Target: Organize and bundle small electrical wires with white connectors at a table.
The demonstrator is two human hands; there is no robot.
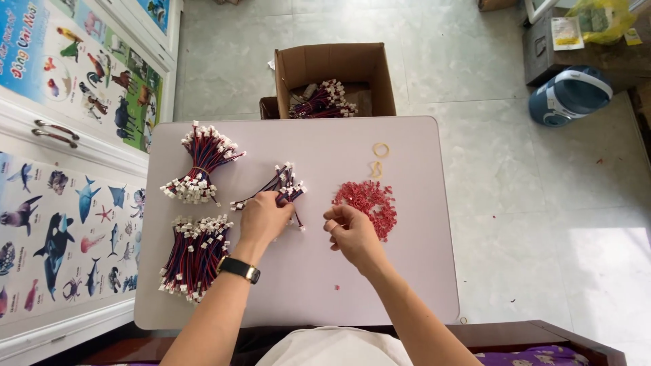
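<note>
A pale marbled tile floor [488,169] is seen, sunlit at right; animal posters [61,224] are fixed along a white cabinet [41,135] at left.

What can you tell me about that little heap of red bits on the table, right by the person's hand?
The pile of small red plastic pieces lies loose on the pale table, spread in a flat, roughly round patch. Each piece is tiny; their exact shape cannot be made out. The right hand rests at its lower left edge, fingers curled by the pieces. Two rubber bands lie just beyond it.
</note>
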